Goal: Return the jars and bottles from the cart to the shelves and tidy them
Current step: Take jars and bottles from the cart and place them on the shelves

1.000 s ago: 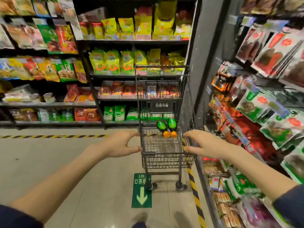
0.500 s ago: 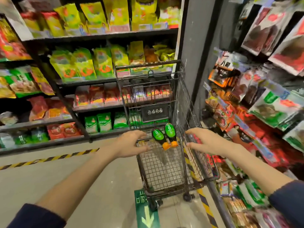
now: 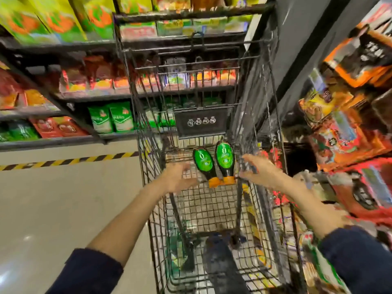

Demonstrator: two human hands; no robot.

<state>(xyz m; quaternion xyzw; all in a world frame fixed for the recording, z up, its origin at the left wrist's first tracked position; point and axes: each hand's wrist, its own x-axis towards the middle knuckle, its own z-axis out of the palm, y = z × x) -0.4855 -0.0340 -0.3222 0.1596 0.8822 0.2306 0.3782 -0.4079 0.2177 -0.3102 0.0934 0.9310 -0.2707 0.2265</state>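
Two dark bottles with green labels and orange caps lie side by side on the mesh floor of the wire shopping cart [image 3: 209, 209], caps toward me: the left bottle [image 3: 204, 164] and the right bottle [image 3: 224, 159]. My left hand [image 3: 178, 177] hovers inside the cart just left of the bottles, fingers spread, holding nothing. At the cart's right wall, just right of the orange caps, my right hand [image 3: 262, 172] is also spread and holds nothing. Both hands are blurred by motion.
Shelves of snack bags [image 3: 110, 119] stand behind and left of the cart. Hanging packets [image 3: 347, 132] crowd the right side, close to the cart wall. A grey pillar [image 3: 297, 39] rises at the back right. Yellow-black tape [image 3: 63, 161] crosses the tiled floor at left.
The view has closed in on the cart and tipped down. Both hands have left the cart's near rim and moved forward toward the two bottles.
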